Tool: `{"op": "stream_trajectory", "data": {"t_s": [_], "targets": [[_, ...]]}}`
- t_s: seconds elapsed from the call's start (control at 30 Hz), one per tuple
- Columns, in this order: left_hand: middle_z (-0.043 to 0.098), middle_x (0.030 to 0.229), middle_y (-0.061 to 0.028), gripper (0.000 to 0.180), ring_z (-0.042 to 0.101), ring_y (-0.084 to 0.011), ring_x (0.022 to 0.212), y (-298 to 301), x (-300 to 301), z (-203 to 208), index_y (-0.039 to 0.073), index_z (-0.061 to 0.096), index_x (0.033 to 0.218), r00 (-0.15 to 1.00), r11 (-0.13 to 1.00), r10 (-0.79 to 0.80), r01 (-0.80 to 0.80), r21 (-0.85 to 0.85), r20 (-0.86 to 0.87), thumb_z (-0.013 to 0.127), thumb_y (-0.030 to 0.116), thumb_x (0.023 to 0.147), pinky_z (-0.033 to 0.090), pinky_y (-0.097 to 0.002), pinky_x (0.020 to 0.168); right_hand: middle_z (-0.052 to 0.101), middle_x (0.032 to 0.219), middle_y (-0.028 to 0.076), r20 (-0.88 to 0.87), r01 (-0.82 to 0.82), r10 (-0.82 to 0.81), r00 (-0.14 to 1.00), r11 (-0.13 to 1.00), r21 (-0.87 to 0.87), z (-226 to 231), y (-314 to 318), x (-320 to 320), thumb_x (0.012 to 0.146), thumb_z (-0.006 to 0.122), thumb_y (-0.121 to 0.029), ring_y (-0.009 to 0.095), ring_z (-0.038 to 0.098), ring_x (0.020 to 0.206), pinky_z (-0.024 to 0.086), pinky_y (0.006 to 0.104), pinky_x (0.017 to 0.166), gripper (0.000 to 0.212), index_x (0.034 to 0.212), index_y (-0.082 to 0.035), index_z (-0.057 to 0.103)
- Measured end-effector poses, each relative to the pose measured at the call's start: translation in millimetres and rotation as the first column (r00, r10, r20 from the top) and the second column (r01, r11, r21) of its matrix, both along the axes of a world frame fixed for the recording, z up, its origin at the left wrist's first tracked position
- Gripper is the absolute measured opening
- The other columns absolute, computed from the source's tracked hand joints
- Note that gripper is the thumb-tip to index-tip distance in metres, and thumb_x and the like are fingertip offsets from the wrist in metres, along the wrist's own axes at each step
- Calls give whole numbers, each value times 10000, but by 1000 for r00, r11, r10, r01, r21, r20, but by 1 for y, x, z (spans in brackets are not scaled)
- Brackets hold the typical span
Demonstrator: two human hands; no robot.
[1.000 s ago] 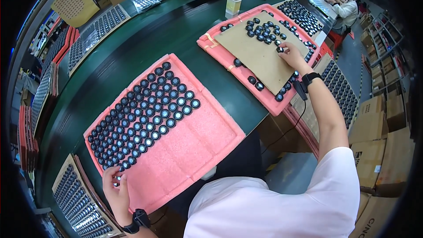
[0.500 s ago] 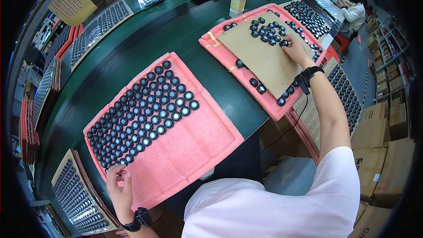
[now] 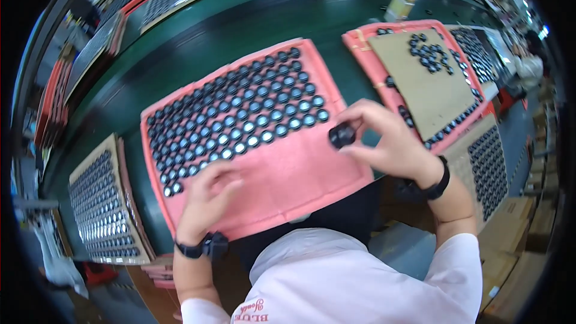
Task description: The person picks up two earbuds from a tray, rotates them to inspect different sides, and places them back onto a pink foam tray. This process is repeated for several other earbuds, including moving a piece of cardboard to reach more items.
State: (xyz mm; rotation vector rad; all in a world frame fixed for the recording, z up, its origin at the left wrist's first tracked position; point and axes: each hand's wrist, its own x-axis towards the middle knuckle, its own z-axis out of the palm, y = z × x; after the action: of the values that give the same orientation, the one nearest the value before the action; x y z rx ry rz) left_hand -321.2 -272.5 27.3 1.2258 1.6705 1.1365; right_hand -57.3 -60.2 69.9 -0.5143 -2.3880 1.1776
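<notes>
You seem to be handling a single piece: your right hand point(image 3: 393, 144) has its grip clamped on a black knob point(image 3: 342, 136) over the pink tray point(image 3: 288, 171), by its right edge, on the green counter point(image 3: 270, 12); your left grip point(image 3: 207, 195) stands apart, near the tray's near-left corner; any next move calls for a firm pinch; red lettering point(image 3: 253, 309) marks your shirt point(image 3: 318, 282)

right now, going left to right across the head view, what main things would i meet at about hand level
Far-left rows of black round parts, left hand, held black round part, right hand, far-right rows of black round parts.
</notes>
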Motion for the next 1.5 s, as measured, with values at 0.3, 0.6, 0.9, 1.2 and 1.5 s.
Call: {"op": "stream_trajectory", "data": {"t_s": [0.3,0.6,0.9,1.2,1.5], "targets": [[641,1105,-134,320,648,-193,1001,11,-11,16,-57,523,1199,860,986,-78,-8,165,504,591,-36,887,530,-270,850,599,1055,95,-294,-229,287,912,949,218,-14,-61,-130,693,769,21,161,605,912,508,284,751,439,1097,-3,599],[656,1062,-183,250,684,-259,932,13,-46,-21,-55,508,1164,740,978,41,-167,124,671,545,-30,918,573,-331,810,564,1103,101,-368,-272,63,928,789,-551,-70,-55,-174,776,643,132,151,595,985,517,264,829,442,1190,35,522],[666,1002,-159,232,678,-233,906,13,-49,-36,-28,536,1129,679,949,175,-309,61,713,567,-32,899,571,-313,803,541,1138,104,-325,-230,-32,945,641,-732,-82,-61,-171,794,649,111,160,564,1024,495,279,868,410,1179,40,527],[632,918,-101,210,617,-195,832,16,-38,-42,-4,655,978,952,866,272,-180,467,-138,697,-24,773,505,-270,710,546,1076,116,-365,-279,161,917,912,-302,-92,-56,-160,774,678,95,184,558,954,479,296,852,302,1055,18,597],[633,955,-127,257,622,-212,845,15,-36,-47,2,665,990,965,842,257,-197,502,-53,726,-9,741,499,-295,728,560,1058,129,-390,-274,189,901,945,-177,-95,-54,-159,751,692,97,194,558,964,472,293,843,336,1066,14,609]]}}
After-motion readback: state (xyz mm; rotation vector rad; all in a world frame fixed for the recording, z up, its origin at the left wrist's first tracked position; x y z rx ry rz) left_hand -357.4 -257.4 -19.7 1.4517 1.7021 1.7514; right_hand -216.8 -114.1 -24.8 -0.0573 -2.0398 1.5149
